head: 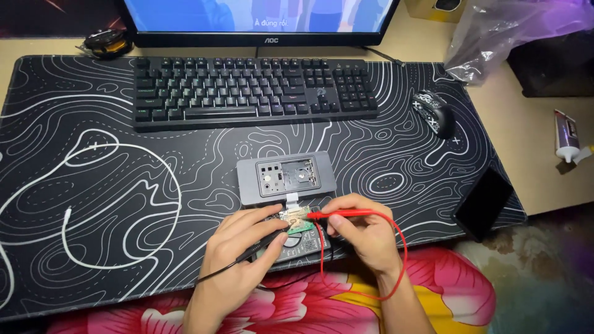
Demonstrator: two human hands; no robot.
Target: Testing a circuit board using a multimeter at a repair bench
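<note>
While the right hand pinches the red probe pointing left, the left hand grips the black probe.

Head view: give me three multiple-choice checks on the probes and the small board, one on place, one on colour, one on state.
1. Where does the grey opened case lie?
A. Between keyboard and hands
B. On the keyboard
C. Right of the mouse

2. What colour is the probe in the right hand?
A. Black
B. Red
C. Yellow

3. How is the left hand?
A. Flat and empty
B. Off the mat
C. In a grip on the black probe

Answers: 1 A, it sits below the keyboard, above the hands. 2 B, the red probe and its lead are red. 3 C, fingers close around it, tip at the small board.
</note>
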